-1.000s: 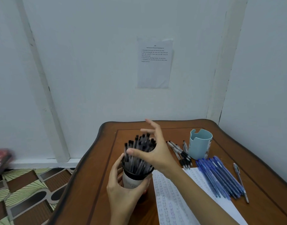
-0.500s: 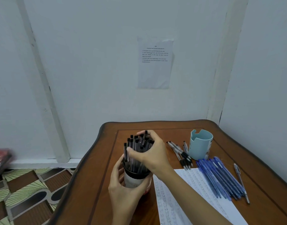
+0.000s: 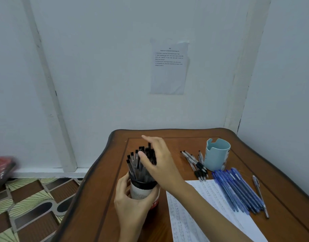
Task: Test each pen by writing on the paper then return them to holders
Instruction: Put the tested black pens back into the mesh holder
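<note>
Paper (image 3: pixel 176 231) handwriting, seemingly illegible

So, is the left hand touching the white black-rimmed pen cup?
Touching. The head view shows the left hand curled round the white black-rimmed pen cup, thumb and fingers on its wall.

- left hand (image 3: pixel 131 203), lower centre of frame: bare, slim fingers
- left wrist (image 3: pixel 131 231): bare down to bottom edge
- right hand (image 3: pixel 160 165), centre: bare, long slim fingers
- right forearm (image 3: pixel 211 212): uncovered along all that shows, towards lower right
- nails: too small to tell
</note>
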{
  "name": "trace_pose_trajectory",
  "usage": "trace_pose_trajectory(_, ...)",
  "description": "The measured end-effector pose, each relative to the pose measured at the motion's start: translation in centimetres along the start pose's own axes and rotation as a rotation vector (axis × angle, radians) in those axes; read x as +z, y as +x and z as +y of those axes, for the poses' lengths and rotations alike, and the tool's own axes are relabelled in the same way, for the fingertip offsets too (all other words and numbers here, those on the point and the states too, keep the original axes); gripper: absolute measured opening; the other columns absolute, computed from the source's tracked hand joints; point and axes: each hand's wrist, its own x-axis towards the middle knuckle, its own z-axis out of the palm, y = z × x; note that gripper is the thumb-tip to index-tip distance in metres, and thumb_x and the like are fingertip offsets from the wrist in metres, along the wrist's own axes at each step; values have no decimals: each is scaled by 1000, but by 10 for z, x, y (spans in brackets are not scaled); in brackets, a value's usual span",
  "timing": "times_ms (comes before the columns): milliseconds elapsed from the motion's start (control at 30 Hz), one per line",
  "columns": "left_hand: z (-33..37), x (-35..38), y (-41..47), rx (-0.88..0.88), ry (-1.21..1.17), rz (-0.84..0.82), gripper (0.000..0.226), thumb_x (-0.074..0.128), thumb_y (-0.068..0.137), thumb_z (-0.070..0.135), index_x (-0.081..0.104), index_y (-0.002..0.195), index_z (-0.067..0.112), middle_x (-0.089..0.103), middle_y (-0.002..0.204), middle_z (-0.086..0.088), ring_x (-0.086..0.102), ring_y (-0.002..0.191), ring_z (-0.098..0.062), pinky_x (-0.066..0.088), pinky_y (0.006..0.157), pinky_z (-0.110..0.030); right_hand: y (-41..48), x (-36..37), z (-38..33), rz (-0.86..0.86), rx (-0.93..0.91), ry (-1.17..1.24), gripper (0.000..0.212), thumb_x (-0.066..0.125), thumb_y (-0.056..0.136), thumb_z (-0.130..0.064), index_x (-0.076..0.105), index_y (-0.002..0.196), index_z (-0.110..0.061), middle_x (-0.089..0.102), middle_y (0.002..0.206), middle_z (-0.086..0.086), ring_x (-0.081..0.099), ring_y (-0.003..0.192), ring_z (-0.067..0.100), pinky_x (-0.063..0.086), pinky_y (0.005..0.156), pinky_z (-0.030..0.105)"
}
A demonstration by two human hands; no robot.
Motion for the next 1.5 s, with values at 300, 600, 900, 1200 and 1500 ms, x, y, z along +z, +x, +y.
trace_pose_trajectory(300, 6, 1, -6, -13, -3, -67, 79, 95, 48, 28, 55, 117, 30, 59, 113, 16, 54, 104, 10, 45, 72, -3, -2, -21, 8, -68, 97, 45, 34, 51, 98, -34, 59, 129, -21, 56, 127, -13, 48, 117, -6, 34, 94, 9)
trace_pose_trajectory(600, 52, 15, -20, 93, -27, -99, 86, 94, 47, 37, 52, 122, 30, 57, 115, 17, 57, 107, 0, 51, 76, -12, -24, -55, -12, 108, 151, 171, 59, 75, 66, -64, 60, 119, -44, 53, 122, -22, 48, 116, -5, 42, 96, 22)
trace_pose_trajectory(900, 84, 25, -50, 16, -117, -126, 83, 96, 47, 20, 53, 118, 30, 59, 112, 10, 60, 98, 4, 52, 66, -11, -29, -83, -32, 256, 149, 86, 21, 83, 66, -24, 68, 79, -28, 67, 88, -10, 62, 83, 1, 44, 71, 9)
trace_pose_trajectory(1200, 95, 26, -46, 29, -103, -68, 83, 94, 44, 44, 48, 112, 36, 56, 115, 11, 59, 107, -9, 57, 76, -28, -26, -117, -44, -11, 81, 192, 32, 61, 89, -45, 61, 120, -42, 58, 124, -13, 53, 118, 6, 42, 104, 37)
trace_pose_trajectory(1500, 94, 32, -42, -1, -126, -103, 81, 93, 43, 43, 49, 110, 37, 59, 112, 10, 62, 103, -10, 59, 74, -30, -24, -122, -38, -278, -57, -177, 37, 43, 101, -38, 52, 136, -31, 52, 138, -10, 43, 128, 2, 33, 110, 34)
